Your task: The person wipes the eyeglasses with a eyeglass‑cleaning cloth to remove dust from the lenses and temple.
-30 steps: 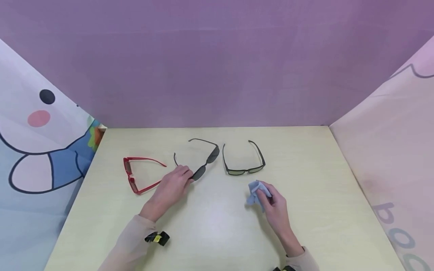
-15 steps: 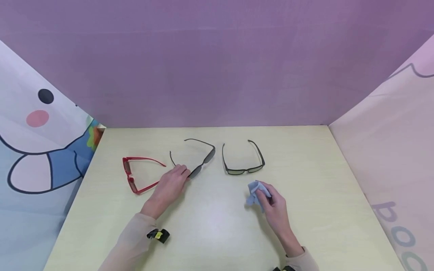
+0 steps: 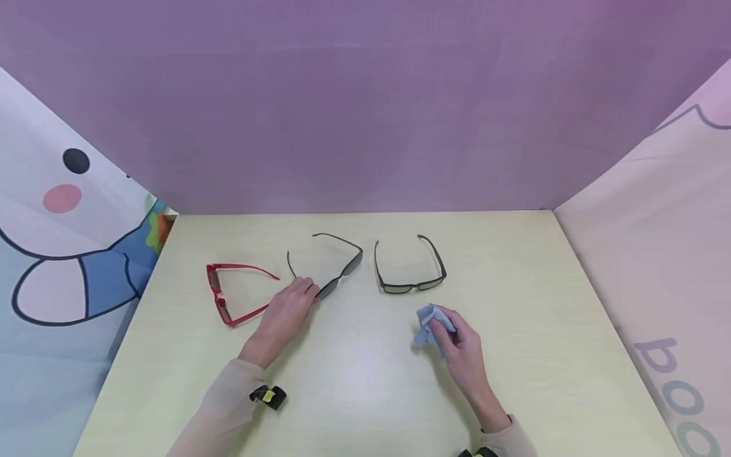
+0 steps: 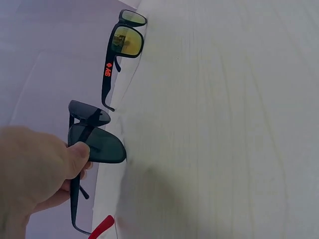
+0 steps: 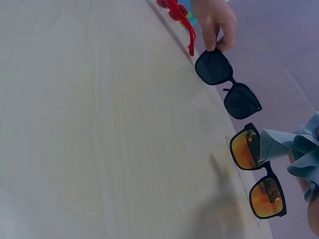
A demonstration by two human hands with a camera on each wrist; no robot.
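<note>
My left hand (image 3: 283, 316) pinches the near corner of a pair of dark-lensed black sunglasses (image 3: 352, 261) between thumb and fingers; their temples are unfolded and point to the back left. In the left wrist view the thumb lies at the edge of one lens (image 4: 99, 145). My right hand (image 3: 465, 350) holds a crumpled light-blue cloth (image 3: 427, 322) just above the table. Behind the cloth stands a second black pair of sunglasses (image 3: 415, 288), temples unfolded toward the back. Its lenses look orange-yellow in the right wrist view. Red sunglasses (image 3: 223, 311) lie to the left, one temple partly behind my left hand.
The pale wooden table (image 3: 354, 393) carries all three pairs. A purple backdrop (image 3: 365, 114) rises along its back edge. Printed cloth panels stand at the left (image 3: 63, 254) and right (image 3: 657, 266).
The dark-lensed sunglasses in my left hand have shifted slightly left and turned a little. My right hand and the cloth stay almost where they were.
</note>
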